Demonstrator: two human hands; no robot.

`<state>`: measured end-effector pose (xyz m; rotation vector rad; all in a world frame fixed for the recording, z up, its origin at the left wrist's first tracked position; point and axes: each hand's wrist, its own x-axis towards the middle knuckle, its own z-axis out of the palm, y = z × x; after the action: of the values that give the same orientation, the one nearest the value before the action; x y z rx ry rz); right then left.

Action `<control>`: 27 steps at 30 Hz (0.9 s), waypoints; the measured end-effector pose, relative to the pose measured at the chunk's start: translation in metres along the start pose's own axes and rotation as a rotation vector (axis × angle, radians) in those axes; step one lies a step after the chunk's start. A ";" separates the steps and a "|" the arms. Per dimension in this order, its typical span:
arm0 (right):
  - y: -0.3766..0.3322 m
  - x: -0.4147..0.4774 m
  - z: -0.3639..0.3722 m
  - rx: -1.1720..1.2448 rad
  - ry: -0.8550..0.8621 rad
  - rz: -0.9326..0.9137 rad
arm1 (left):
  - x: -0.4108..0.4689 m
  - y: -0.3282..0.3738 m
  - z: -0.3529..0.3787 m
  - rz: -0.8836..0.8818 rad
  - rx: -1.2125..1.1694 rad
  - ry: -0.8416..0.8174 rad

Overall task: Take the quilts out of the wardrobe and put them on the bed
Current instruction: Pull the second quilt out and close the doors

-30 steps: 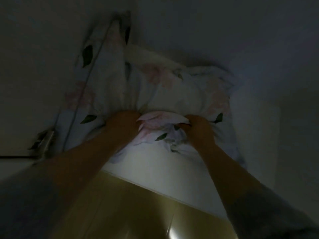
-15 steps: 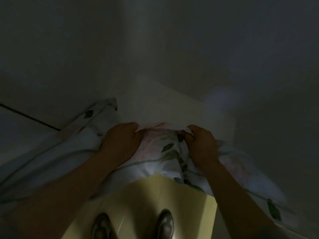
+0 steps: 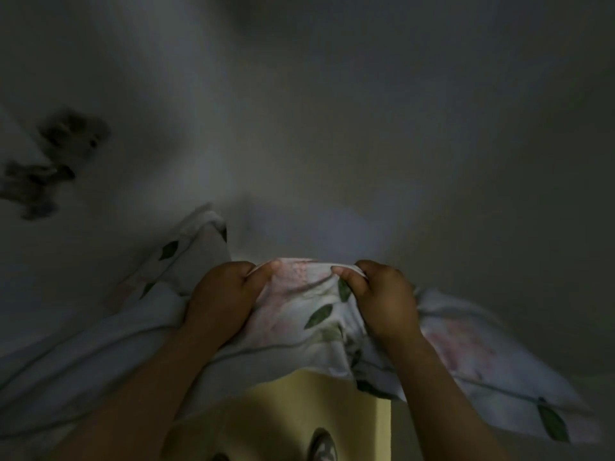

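Observation:
A white quilt (image 3: 309, 314) printed with pink flowers and green leaves hangs in front of me in dim light. My left hand (image 3: 223, 297) and my right hand (image 3: 382, 294) each pinch its top edge, a short gap apart. The cloth droops between them and spreads down to both lower corners of the view. A folded corner of it (image 3: 196, 251) sticks up left of my left hand. A pale grey surface (image 3: 316, 144) fills the view behind the quilt; whether it is the bed or the wardrobe I cannot tell.
A yellowish floor (image 3: 299, 414) shows below the quilt, with my shoe (image 3: 322, 447) on it. Dark blurred patches (image 3: 50, 161) lie at the left on the pale surface.
The quilt has come down out of the high wardrobe shelf with both hands still gripping it. The view has swung downward, and the floor and my shoes have come into sight.

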<state>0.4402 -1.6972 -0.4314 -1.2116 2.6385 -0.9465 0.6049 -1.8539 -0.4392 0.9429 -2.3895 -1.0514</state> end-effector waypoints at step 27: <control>-0.147 -0.133 -0.292 0.338 0.440 -0.132 | -0.193 0.274 -0.145 0.181 0.069 0.428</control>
<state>0.5340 -1.5289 -0.1353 -1.2155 2.5524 -1.7795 0.7050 -1.6558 -0.1491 0.8542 -2.1143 -0.6292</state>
